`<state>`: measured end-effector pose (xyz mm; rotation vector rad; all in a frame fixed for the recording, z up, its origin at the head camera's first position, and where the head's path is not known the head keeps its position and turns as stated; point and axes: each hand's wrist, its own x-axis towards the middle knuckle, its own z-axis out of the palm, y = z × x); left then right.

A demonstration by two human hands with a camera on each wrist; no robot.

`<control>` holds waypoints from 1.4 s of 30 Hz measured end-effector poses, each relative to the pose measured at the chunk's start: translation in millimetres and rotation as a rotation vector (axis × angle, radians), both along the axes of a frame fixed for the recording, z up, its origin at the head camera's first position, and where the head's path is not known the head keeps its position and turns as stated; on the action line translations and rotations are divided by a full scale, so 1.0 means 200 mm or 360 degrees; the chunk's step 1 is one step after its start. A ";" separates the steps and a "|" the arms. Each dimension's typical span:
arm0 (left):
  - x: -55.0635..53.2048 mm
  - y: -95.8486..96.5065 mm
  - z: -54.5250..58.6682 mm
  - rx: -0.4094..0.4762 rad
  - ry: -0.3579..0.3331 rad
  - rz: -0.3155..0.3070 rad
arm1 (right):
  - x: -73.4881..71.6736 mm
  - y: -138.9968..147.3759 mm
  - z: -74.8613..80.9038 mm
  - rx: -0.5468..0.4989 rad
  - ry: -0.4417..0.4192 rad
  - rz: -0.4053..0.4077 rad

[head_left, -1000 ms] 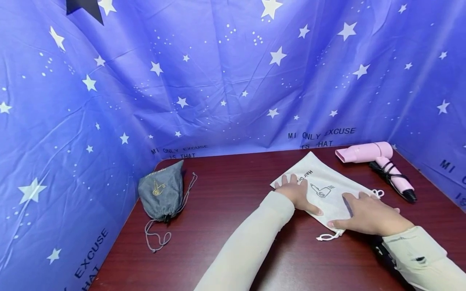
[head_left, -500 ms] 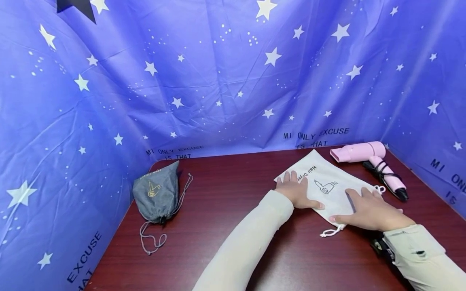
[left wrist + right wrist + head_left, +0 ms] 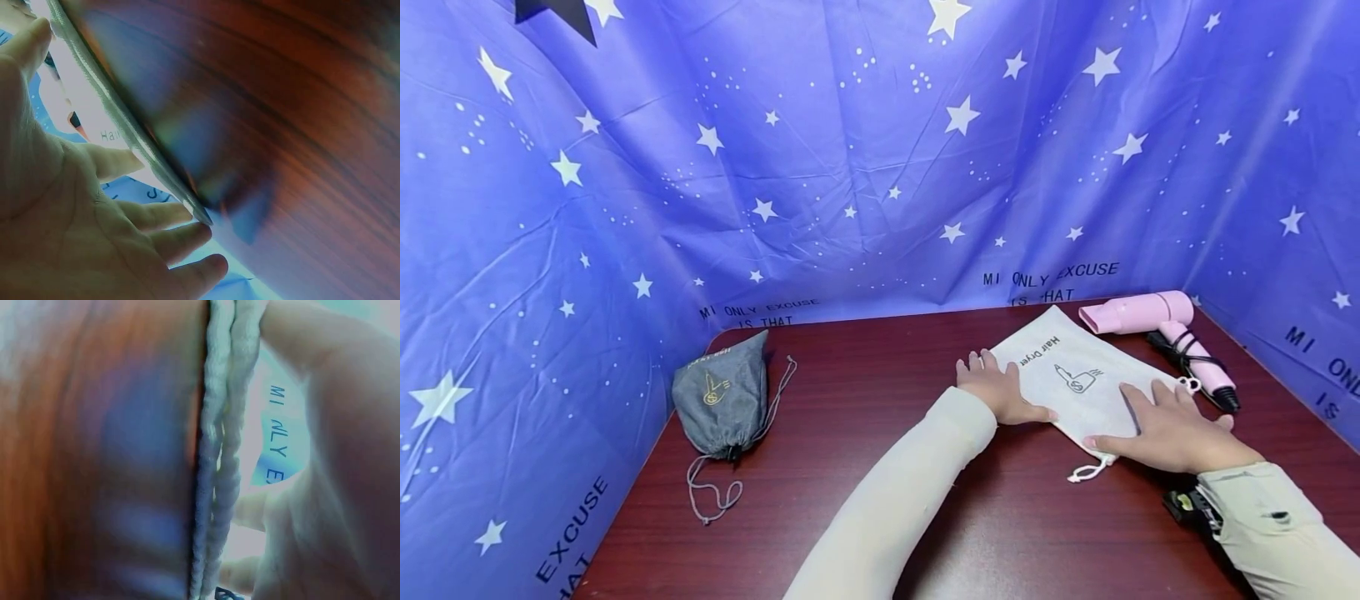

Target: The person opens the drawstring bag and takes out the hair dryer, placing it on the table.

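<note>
A white drawstring pouch [image 3: 1082, 375] printed "Hair Dryer" lies flat on the table, its mouth and cord loops toward the right and front. My left hand [image 3: 996, 393] is at its left edge, fingers spread and straight, thumb at the near side. In the left wrist view, the pouch's edge [image 3: 119, 119] runs along the fingers. My right hand [image 3: 1176, 429] rests with spread fingers over the mouth end. The right wrist view has the gathered mouth edge [image 3: 219, 444] upright beside the thumb and palm.
A pink hair dryer [image 3: 1150, 312] with its black cord wound round the handle lies at the back right. On the left is a grey drawstring pouch [image 3: 718, 392] with loose cords. Blue starred cloth [image 3: 850, 167] stands round the dark red table [image 3: 850, 467].
The white pouch has turned slightly and shifted right, its far corner moving right. My left hand has slid off its printed face to the left edge; my right hand has moved slightly right.
</note>
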<state>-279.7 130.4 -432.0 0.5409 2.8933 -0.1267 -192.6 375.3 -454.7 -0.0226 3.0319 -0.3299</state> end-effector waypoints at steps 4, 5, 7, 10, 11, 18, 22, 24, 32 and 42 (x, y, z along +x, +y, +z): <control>-0.02 0.00 -0.03 -0.0047 -0.0041 0.0008 | -0.01 0.01 -0.01 -0.0024 -0.0004 -0.0015; -0.03 -0.01 -0.03 -0.0056 -0.0037 0.0001 | -0.01 0.01 -0.01 -0.0030 -0.0003 -0.0020; -0.02 -0.02 -0.03 -0.0025 -0.0008 -0.0020 | -0.02 0.02 -0.01 -0.0040 0.0000 -0.0027; 0.00 -0.05 -0.01 0.0026 0.0045 -0.0069 | -0.02 0.02 -0.01 -0.0047 0.0007 -0.0024; 0.00 -0.06 0.00 0.0032 0.0055 -0.0080 | -0.03 0.02 -0.01 -0.0045 0.0008 -0.0023; 0.02 -0.14 0.00 0.0044 0.0047 -0.0128 | -0.04 0.02 -0.01 -0.0068 -0.0006 -0.0027; 0.03 -0.20 0.01 0.0037 0.0016 -0.0137 | -0.04 0.02 -0.01 -0.0093 -0.0035 -0.0050; 0.03 -0.23 0.02 0.0026 -0.0018 -0.0129 | -0.04 0.03 -0.01 -0.0099 -0.0036 -0.0057; 0.10 -0.37 0.03 -0.0025 -0.0088 -0.0267 | -0.04 0.04 0.00 -0.0090 -0.0035 -0.0054; 0.17 -0.53 0.02 -0.0067 -0.0040 -0.0413 | -0.02 0.05 -0.01 -0.0083 -0.0012 -0.0052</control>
